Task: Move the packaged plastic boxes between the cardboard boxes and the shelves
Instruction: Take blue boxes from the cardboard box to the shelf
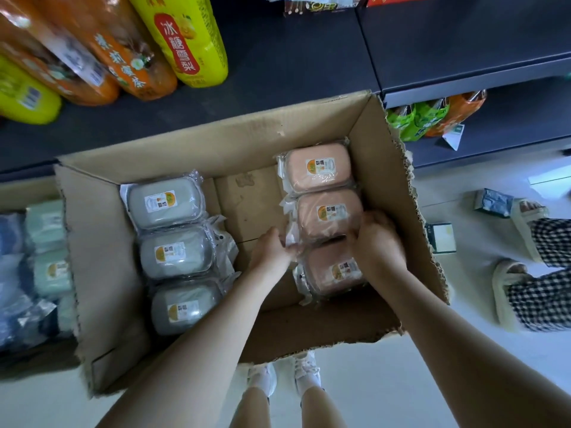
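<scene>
Shop aisle — dark shelves (309,72) stocked with labelled drink bottles (182,38), open cardboard box (383,168) of wrapped stock on the floor (401,381).

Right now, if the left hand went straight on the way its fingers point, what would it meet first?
Probably the middle pink wrapped plastic box, whose wrapper the left hand seems to pinch; depth is unclear.
</scene>
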